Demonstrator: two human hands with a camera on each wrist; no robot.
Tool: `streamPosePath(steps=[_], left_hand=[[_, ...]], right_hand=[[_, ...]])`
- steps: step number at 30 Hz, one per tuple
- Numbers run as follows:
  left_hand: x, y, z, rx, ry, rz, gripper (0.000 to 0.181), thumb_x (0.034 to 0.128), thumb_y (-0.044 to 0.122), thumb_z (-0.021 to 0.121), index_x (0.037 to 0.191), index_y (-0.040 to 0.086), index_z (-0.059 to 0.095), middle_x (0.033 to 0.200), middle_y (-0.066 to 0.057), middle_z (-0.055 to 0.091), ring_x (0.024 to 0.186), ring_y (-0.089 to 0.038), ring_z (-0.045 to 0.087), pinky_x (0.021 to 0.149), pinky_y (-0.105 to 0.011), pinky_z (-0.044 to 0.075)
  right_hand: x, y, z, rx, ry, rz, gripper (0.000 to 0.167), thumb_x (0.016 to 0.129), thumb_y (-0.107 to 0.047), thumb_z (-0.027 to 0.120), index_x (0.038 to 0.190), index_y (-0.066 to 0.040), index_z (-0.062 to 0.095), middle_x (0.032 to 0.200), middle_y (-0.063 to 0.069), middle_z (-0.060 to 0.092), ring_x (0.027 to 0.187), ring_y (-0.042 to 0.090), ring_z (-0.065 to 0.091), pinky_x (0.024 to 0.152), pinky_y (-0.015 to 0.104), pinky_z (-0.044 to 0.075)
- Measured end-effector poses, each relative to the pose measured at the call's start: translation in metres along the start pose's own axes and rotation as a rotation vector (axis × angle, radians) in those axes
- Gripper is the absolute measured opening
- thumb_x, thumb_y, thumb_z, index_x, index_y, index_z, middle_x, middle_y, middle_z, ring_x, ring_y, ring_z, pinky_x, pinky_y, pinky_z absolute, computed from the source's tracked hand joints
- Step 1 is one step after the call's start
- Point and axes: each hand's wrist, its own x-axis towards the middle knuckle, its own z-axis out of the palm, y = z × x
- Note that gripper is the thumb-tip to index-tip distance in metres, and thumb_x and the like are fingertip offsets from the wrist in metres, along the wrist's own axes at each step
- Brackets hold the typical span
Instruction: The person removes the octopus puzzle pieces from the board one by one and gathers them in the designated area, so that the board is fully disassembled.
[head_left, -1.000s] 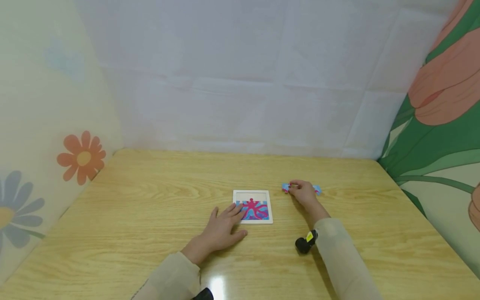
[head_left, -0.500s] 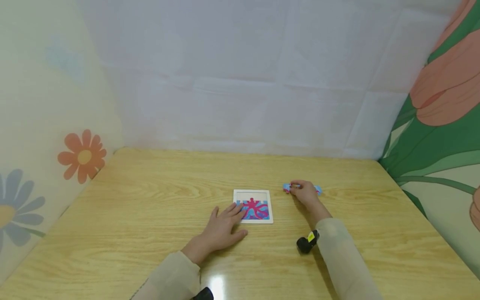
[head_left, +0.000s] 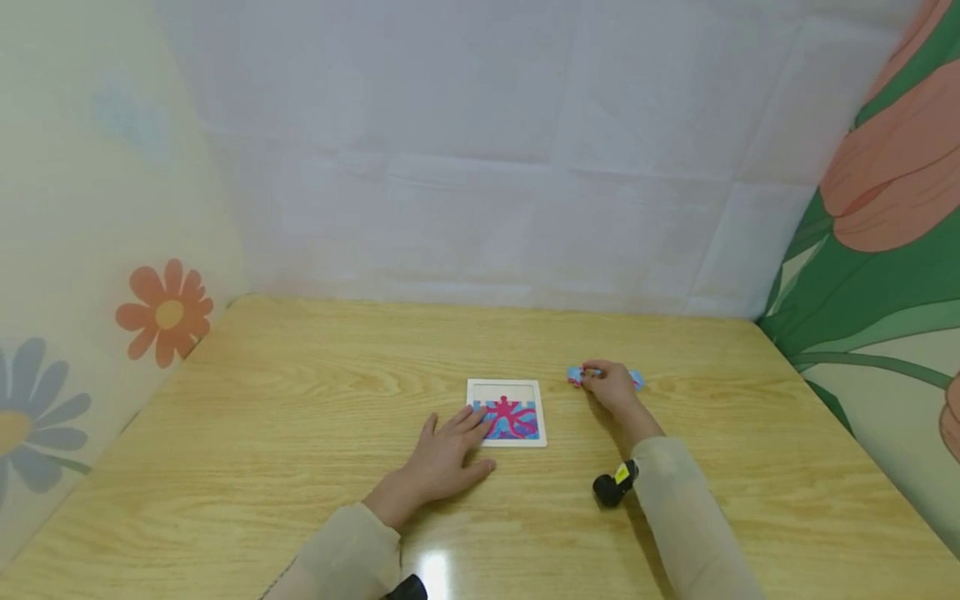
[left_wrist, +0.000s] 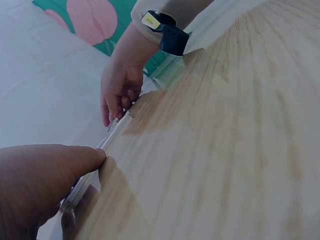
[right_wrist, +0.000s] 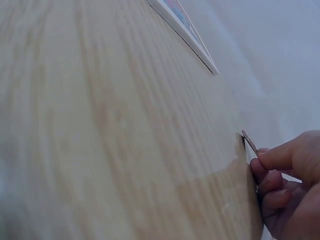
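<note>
A white square frame (head_left: 543,417) lies on the table, its lower part filled with pink, blue and purple puzzle pieces (head_left: 513,420) and its upper strip bare. My left hand (head_left: 446,458) rests with spread fingers over the frame's lower left side. To the right of the frame, my right hand (head_left: 613,389) pinches a blue and pink piece (head_left: 574,376) between thumb and fingers. Another blue piece (head_left: 637,379) shows just behind that hand. In the right wrist view the thin piece (right_wrist: 249,142) stands tilted at the fingertips.
The wooden table (head_left: 315,358) reaches back to a white cloth (head_left: 450,167). Flower-patterned sheets stand at the left (head_left: 60,208) and right (head_left: 885,308). A small black camera (head_left: 612,486) is on my right wrist.
Both hands hold nearly the same positions. The whole head view has shifted very slightly, and the piece at my right hand appears a few pixels further right.
</note>
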Motion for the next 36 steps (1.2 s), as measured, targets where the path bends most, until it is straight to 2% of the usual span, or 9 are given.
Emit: streamPosePath(steps=[6, 14, 18, 20, 22, 26, 28, 29, 36], left_hand=[[0.001, 0.000, 0.001, 0.000, -0.003, -0.001, 0.059, 0.0825, 0.042, 0.051, 0.128, 0.006, 0.042, 0.136, -0.007, 0.031, 0.125, -0.024, 0.023, 0.092, -0.059, 0.010], [0.002, 0.001, 0.001, 0.000, -0.012, -0.001, 0.059, 0.0827, 0.042, 0.050, 0.128, 0.006, 0.041, 0.136, -0.007, 0.030, 0.125, -0.024, 0.022, 0.092, -0.058, 0.009], [0.002, 0.001, 0.001, -0.001, -0.016, -0.001, 0.059, 0.0828, 0.043, 0.050, 0.129, 0.007, 0.041, 0.136, -0.007, 0.030, 0.125, -0.024, 0.022, 0.092, -0.058, 0.009], [0.002, 0.001, 0.001, -0.005, -0.016, 0.000, 0.059, 0.0827, 0.042, 0.051, 0.128, 0.006, 0.041, 0.136, -0.007, 0.030, 0.125, -0.024, 0.022, 0.092, -0.058, 0.009], [0.002, 0.001, 0.001, -0.008, -0.014, 0.001, 0.059, 0.0826, 0.042, 0.051, 0.128, 0.006, 0.041, 0.136, -0.007, 0.030, 0.125, -0.024, 0.022, 0.092, -0.059, 0.009], [0.002, 0.001, 0.000, -0.011, -0.010, -0.002, 0.059, 0.0824, 0.042, 0.051, 0.128, 0.006, 0.042, 0.136, -0.007, 0.030, 0.125, -0.024, 0.022, 0.092, -0.059, 0.009], [0.002, 0.001, 0.001, -0.011, -0.007, -0.003, 0.059, 0.0824, 0.042, 0.051, 0.128, 0.006, 0.042, 0.136, -0.007, 0.030, 0.125, -0.024, 0.023, 0.092, -0.059, 0.009], [0.002, 0.001, 0.001, -0.012, -0.006, -0.004, 0.059, 0.0824, 0.042, 0.051, 0.128, 0.006, 0.042, 0.136, -0.007, 0.030, 0.125, -0.024, 0.023, 0.092, -0.058, 0.009], [0.001, 0.000, 0.001, -0.013, 0.008, -0.006, 0.059, 0.0820, 0.041, 0.052, 0.128, 0.006, 0.041, 0.135, -0.008, 0.032, 0.124, -0.024, 0.024, 0.092, -0.059, 0.009]], right_hand=[[0.005, 0.010, 0.002, -0.019, 0.001, 0.023, 0.039, 0.061, -0.050, 0.071, 0.098, -0.039, 0.061, 0.074, -0.003, 0.061, 0.065, 0.017, 0.055, 0.052, 0.032, 0.044], [-0.017, -0.023, -0.011, 0.004, -0.011, 0.058, 0.043, 0.063, -0.050, 0.070, 0.102, -0.034, 0.062, 0.077, 0.000, 0.061, 0.068, 0.019, 0.055, 0.055, 0.033, 0.045], [-0.022, -0.028, -0.014, 0.033, 0.000, 0.034, 0.045, 0.059, -0.055, 0.069, 0.099, -0.036, 0.062, 0.074, -0.001, 0.061, 0.065, 0.017, 0.055, 0.051, 0.031, 0.044], [-0.031, -0.040, -0.017, 0.051, 0.001, 0.011, 0.045, 0.060, -0.055, 0.069, 0.099, -0.034, 0.063, 0.073, -0.001, 0.060, 0.063, 0.015, 0.054, 0.049, 0.029, 0.043], [-0.050, -0.076, -0.027, 0.069, 0.006, 0.022, 0.041, 0.064, -0.046, 0.071, 0.100, -0.026, 0.064, 0.071, 0.000, 0.060, 0.061, 0.014, 0.053, 0.049, 0.027, 0.043], [-0.121, -0.207, -0.064, 0.118, -0.007, 0.087, 0.034, 0.075, -0.013, 0.064, 0.107, -0.002, 0.060, 0.072, 0.007, 0.059, 0.061, 0.012, 0.051, 0.052, 0.022, 0.042], [-0.146, -0.255, -0.077, 0.145, -0.011, 0.116, 0.033, 0.076, -0.003, 0.060, 0.108, 0.005, 0.057, 0.073, 0.010, 0.059, 0.060, 0.011, 0.049, 0.053, 0.021, 0.040], [-0.154, -0.269, -0.081, 0.155, -0.015, 0.122, 0.033, 0.076, -0.001, 0.058, 0.108, 0.007, 0.056, 0.074, 0.011, 0.059, 0.060, 0.011, 0.048, 0.054, 0.021, 0.039], [-0.161, -0.283, -0.081, 0.153, -0.061, 0.061, 0.031, 0.078, -0.002, 0.057, 0.108, 0.006, 0.056, 0.071, 0.009, 0.057, 0.057, 0.010, 0.047, 0.051, 0.022, 0.039]])
